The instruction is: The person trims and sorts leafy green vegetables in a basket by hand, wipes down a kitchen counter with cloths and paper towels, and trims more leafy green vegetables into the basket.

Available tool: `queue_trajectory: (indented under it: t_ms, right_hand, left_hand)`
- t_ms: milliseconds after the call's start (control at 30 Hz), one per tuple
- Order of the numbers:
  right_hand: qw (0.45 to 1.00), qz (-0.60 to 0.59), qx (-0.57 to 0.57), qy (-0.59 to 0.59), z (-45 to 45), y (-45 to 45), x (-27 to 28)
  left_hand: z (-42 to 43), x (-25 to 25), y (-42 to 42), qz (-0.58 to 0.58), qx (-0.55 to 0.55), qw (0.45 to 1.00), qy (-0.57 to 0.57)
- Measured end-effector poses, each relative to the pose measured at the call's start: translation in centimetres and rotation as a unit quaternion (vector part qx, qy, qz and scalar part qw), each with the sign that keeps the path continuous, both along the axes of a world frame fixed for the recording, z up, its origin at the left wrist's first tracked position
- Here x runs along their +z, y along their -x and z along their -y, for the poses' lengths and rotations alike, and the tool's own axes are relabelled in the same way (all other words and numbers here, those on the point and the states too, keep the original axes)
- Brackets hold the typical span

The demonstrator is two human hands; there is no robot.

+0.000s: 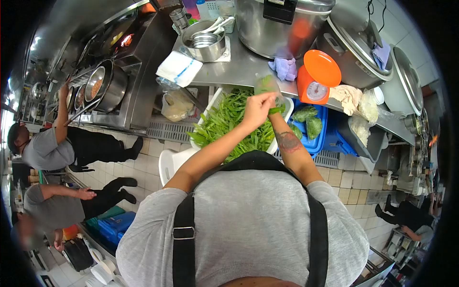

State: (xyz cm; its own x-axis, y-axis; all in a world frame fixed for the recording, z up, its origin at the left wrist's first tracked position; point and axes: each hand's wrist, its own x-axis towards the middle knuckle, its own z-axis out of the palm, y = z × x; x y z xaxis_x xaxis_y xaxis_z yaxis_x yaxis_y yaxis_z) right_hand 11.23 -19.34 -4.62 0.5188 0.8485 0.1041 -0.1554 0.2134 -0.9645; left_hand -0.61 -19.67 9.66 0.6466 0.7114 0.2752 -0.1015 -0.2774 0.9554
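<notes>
Over a white basket (208, 106) full of cut green leafy vegetables (229, 119), my two hands meet. My left hand (258, 111) is closed at the mouth of a clear plastic bag (267, 83) with some greens inside. Behind it, my right hand (275, 109) reaches to the same bag; its fingers are mostly hidden by the left hand and the bag. To the right, a blue crate (321, 128) holds several filled bags of greens (313, 127).
An orange scale (313, 88), a purple cloth (284, 69), a metal pot (204, 51) and a large cooker (287, 28) stand on the steel counter. A white stool (168, 165) is at the left. Two people (48, 146) work at the far left, another (411, 213) at the far right.
</notes>
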Motion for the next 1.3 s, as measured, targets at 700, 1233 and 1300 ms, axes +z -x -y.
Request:
queue_trajectory:
  t_ms: [700,1233,1300]
  right_hand:
    - [0.958,0.211,-0.036,0.19,8.3,3.5,4.0]
    - [0.788,0.44,0.161,0.4,9.2,3.5,7.0]
    - [0.814,0.417,0.241,0.324,10.5,2.3,11.1]
  left_hand:
    - [6.7,0.7,2.9,-0.091,-0.113,0.989,-0.023]
    - [1.9,-1.8,4.9,-0.106,0.003,0.971,0.215]
    - [0.1,-0.7,4.5,-0.089,-0.001,0.96,0.266]
